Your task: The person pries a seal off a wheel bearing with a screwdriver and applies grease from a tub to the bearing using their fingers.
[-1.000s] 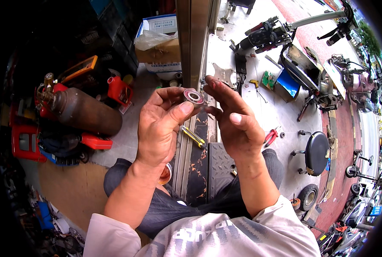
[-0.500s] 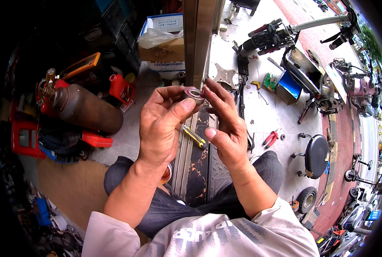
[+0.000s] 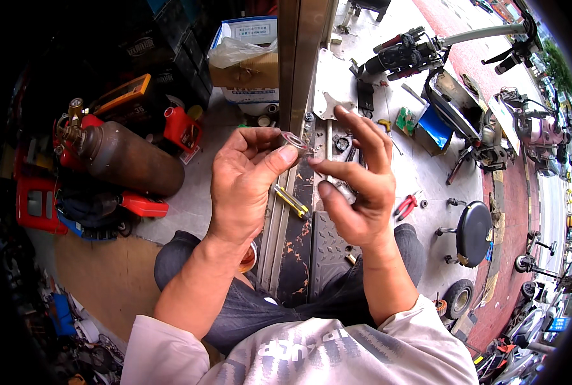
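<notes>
A small ring-shaped metal bearing point(image 3: 293, 139) with a reddish smear is pinched between the thumb and fingers of my left hand point(image 3: 239, 179), in front of the metal post. My right hand point(image 3: 367, 196) is just to the right of it, fingers spread and holding nothing. Its index fingertip points at the bearing's lower right side; whether it touches cannot be made out. Under my hands, a yellow utility knife point(image 3: 291, 201) lies along the door track.
Red-handled pliers point(image 3: 406, 206) and a black round stool point(image 3: 474, 233) are to the right. A rusty gas cylinder point(image 3: 132, 160) lies at left near a red bottle point(image 3: 183, 131). Beyond my hands stand a metal post point(image 3: 295, 64) and a cardboard box point(image 3: 244, 70).
My right hand has moved off the bearing, to the right, and its fingers have spread apart. The left hand keeps its pinch, with the bearing tilted slightly differently.
</notes>
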The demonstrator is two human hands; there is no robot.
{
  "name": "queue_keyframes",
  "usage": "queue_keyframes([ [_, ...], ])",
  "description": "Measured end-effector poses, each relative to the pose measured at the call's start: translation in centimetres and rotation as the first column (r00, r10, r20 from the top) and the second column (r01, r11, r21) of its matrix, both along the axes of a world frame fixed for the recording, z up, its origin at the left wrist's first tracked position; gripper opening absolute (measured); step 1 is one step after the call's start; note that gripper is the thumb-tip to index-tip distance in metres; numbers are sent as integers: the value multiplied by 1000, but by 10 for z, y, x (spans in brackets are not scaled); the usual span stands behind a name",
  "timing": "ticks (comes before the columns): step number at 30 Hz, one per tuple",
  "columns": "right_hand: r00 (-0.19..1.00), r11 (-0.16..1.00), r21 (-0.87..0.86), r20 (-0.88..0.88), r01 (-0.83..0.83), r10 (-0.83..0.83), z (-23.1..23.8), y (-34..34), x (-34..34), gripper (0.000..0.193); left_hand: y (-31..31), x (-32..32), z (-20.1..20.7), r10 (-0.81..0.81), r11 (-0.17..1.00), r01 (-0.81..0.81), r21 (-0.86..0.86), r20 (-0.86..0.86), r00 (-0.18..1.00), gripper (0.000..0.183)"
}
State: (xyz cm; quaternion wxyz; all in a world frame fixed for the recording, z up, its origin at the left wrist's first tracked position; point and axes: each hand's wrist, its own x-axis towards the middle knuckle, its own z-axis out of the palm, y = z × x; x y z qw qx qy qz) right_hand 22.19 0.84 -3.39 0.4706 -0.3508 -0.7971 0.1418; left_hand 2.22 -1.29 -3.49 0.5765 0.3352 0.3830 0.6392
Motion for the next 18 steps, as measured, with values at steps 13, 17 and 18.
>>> queue_keyframes([
  [13,822,752,-503,-562,-426,90,-23,7,0,64,1,12,9,-93,996,92,13,94,991,33],
  [17,864,804,-465,-491,-370,114,-22,8,3,62,0,14,12,-79,997,77,32,56,995,33],
  [18,862,801,-471,-495,-370,108,-22,7,3,62,0,14,10,-61,997,60,49,26,998,33],
])
